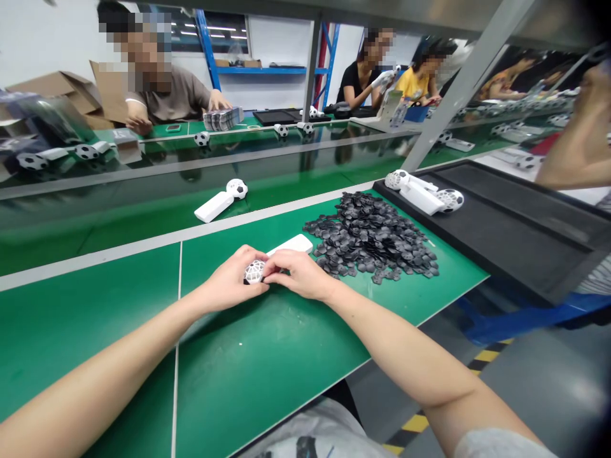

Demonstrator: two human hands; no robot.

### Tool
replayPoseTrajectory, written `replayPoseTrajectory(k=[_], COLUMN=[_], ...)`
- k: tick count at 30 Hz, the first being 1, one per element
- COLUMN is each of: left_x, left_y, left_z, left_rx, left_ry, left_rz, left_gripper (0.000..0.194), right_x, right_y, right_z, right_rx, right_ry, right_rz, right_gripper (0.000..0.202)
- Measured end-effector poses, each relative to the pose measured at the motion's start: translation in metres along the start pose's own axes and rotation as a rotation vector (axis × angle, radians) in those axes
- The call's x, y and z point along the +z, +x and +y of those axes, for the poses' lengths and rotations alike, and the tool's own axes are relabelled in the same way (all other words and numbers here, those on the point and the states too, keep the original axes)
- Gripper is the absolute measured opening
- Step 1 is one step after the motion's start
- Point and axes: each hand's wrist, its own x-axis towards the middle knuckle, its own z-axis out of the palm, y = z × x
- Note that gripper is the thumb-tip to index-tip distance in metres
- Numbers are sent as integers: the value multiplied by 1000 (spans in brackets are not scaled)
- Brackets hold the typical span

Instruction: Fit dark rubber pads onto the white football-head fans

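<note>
My left hand (237,278) is wrapped round the ball-shaped head of a white handheld fan (291,245), whose white handle points to the upper right above the green table (229,369). The head shows a white lattice with some black at its rim. My right hand (298,273) touches the right side of that head with thumb and forefinger pinched together; whatever lies between those fingertips is too small to make out. Just right of the handle lies a large pile of small black pieces (377,235) on the green surface.
Beyond the pale rail, another ball-headed fan (219,202) lies on the green conveyor (119,219). At the right, a black tray (506,216) holds more white fans (420,193). A slanted grey post (458,95) rises behind it. Several people sit across the line; someone's arm (577,140) shows at right.
</note>
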Motion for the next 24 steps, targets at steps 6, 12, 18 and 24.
replayPoseTrajectory(k=[6,12,18,24], left_x=[2,2,3,-3], left_y=[1,1,3,-7], left_z=[3,6,3,-1], left_rx=[-7,-26,-17,21], left_ry=[0,-18,-38,-70], left_rz=[29,27,32,-22], left_gripper=[35,34,32,50], right_x=[1,1,4,0], right_y=[0,0,0,2], right_z=[2,3,3,6], right_rx=[35,107,186,200], right_ry=[8,19,-3,116], right_rz=[13,8,35,170], right_gripper=[5,9,15,20])
